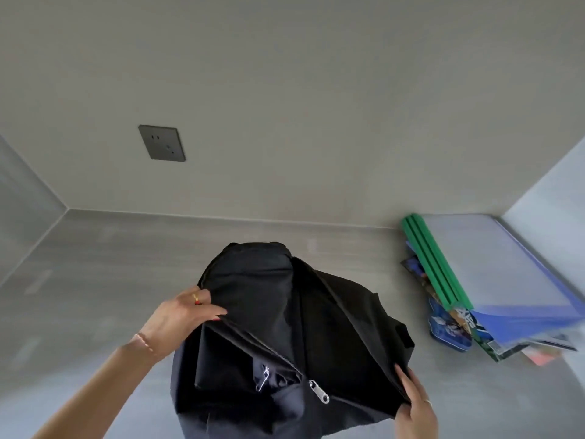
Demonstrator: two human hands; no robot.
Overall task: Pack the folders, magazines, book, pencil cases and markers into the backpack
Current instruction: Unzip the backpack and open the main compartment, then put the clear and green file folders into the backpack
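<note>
Spreading backpack mouth: left hand, right hand fingers clamped on opposite edges, readying for folders.

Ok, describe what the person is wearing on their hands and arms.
Both forearms are bare, no sleeves in view. The left hand has a gold ring with a red spot on one finger and a thin beaded bracelet at the wrist. The right hand wears a thin plain ring.
</note>
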